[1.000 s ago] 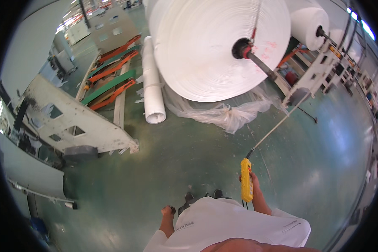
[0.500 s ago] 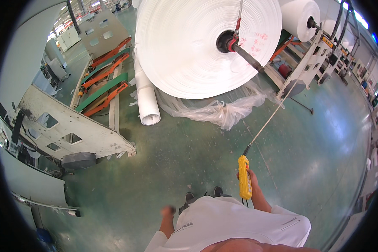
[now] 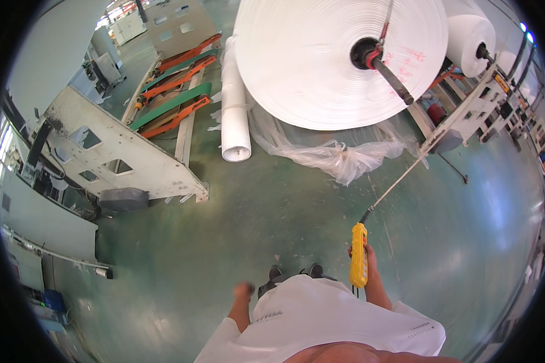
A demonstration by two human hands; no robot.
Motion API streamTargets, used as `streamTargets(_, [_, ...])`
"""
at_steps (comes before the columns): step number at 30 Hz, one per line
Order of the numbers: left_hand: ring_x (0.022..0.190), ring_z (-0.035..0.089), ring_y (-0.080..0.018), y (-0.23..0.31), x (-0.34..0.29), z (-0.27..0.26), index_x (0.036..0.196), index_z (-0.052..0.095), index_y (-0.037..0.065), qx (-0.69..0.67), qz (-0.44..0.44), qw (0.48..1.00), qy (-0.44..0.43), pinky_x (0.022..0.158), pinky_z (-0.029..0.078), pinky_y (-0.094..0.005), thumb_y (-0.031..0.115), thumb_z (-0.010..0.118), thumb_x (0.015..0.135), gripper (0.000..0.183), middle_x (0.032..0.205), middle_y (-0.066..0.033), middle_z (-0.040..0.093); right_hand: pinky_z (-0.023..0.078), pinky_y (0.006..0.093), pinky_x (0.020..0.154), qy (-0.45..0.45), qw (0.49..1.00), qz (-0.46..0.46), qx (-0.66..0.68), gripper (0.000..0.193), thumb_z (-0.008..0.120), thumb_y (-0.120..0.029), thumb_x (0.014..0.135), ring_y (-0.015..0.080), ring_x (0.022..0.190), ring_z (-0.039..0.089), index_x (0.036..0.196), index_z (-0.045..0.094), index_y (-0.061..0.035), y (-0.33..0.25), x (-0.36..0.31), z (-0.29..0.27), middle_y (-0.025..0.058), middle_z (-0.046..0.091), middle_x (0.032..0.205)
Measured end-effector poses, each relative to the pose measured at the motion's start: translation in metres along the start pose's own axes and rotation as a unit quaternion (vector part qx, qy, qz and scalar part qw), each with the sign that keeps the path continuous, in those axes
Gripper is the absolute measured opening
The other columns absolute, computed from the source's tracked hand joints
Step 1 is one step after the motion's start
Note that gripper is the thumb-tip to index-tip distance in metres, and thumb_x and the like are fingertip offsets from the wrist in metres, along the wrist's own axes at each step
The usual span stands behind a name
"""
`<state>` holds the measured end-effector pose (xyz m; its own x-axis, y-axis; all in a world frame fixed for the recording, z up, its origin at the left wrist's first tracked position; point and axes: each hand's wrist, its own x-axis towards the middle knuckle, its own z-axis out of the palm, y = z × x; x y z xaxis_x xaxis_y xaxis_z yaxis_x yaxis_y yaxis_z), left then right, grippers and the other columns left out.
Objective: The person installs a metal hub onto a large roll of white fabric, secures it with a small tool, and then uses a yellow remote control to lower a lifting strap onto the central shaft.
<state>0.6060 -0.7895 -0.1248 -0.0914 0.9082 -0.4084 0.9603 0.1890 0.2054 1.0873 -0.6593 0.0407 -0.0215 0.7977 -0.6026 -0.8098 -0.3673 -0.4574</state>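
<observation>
My right hand [image 3: 371, 259] is closed round a yellow push-button pendant control [image 3: 358, 257], held upright in front of me to the right. Its cable [image 3: 399, 179] slants up and away from the top. Low beside my body on the left, my left hand [image 3: 244, 290] is smeared by motion, so its fingers cannot be made out. Well beyond both hands, a huge white roll [image 3: 309, 66] has a dark shaft [image 3: 395, 82] through its core. A red-ended sling [image 3: 384, 33] runs up from that shaft. Crumpled clear plastic film [image 3: 345, 158] lies under the roll.
A white tube [image 3: 235, 136] lies on the floor left of the roll. Farther left stands a cream machine frame [image 3: 133, 158] with green and orange arms [image 3: 178, 104] behind. At the right are another white roll [image 3: 471, 45] and its stand [image 3: 466, 112]. Green floor [image 3: 272, 224] lies between.
The view has turned a little, shifting the surroundings rightward. The big roll sits farther right relative to the white tube, with more of a gap between them. My right hand keeps hold of the pendant control.
</observation>
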Motion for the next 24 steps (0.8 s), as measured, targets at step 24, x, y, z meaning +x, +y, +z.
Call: streamTargets(24, [0.070,0.063,-0.0311,-0.006,0.018,0.000,0.072,0.066,0.009,-0.012,0.031,0.999,0.029,0.061,0.049,-0.0433,0.019,0.061,0.073,0.011,0.075,-0.0133,0.064,0.053,0.0423,0.069,0.003,0.999,-0.013,0.053,0.036,0.043,-0.026,0.089,0.0324,0.077,0.060,0.113,0.047,0.0011,0.000,0.002,-0.011,0.0177,0.057,0.088])
